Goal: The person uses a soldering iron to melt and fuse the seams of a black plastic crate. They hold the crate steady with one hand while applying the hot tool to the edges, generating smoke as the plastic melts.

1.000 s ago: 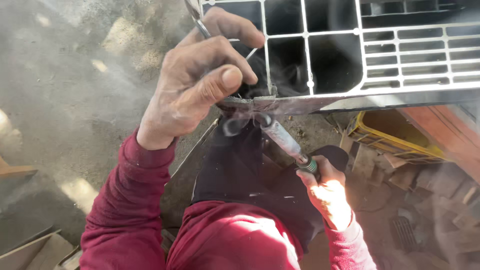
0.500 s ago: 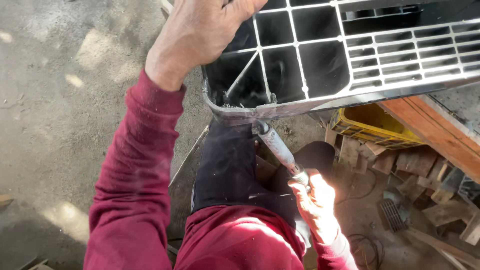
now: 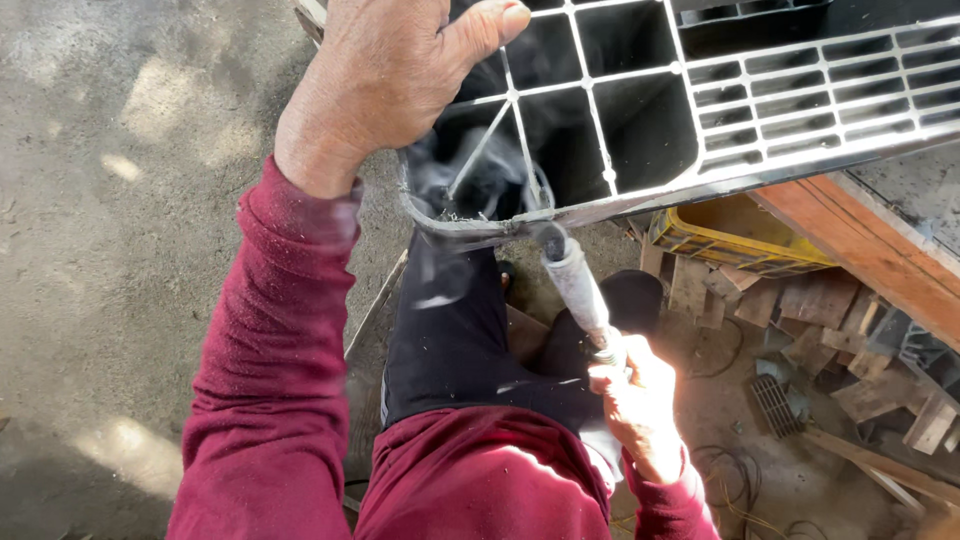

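Black plastic, ribbed with pale lines into square cells, makes up the crate [image 3: 640, 110] that fills the top of the view; it rests with one long edge on an orange wooden beam [image 3: 860, 250], and its near corner hangs free over the person's knees. The left hand [image 3: 390, 80] lies on that corner from above, its grip closed over the rim, with the thumb stretched along the edge. The right hand [image 3: 630, 400] is lower, near the lap, and its grip is wrapped tight around the handle of a heating tool [image 3: 580, 290], a grey rod that points up and meets the bent corner of the crate from below.

Thin smoke [image 3: 450, 190] rises inside the corner cell, just where the tip touches, so I judge that the melting or joining of the plastic is in progress at this spot. The rim at the corner looks rough and uneven, with small dark crumbs along it; to my eye the seam is not smooth yet and some work remains there. Whether other parts of the crate are already repaired, I cannot tell.

Below, on the concrete floor [image 3: 120, 250], lie wood offcuts [image 3: 800, 310], a yellow bin [image 3: 730, 235] and some loose cable [image 3: 740, 470], all apart from both hands.
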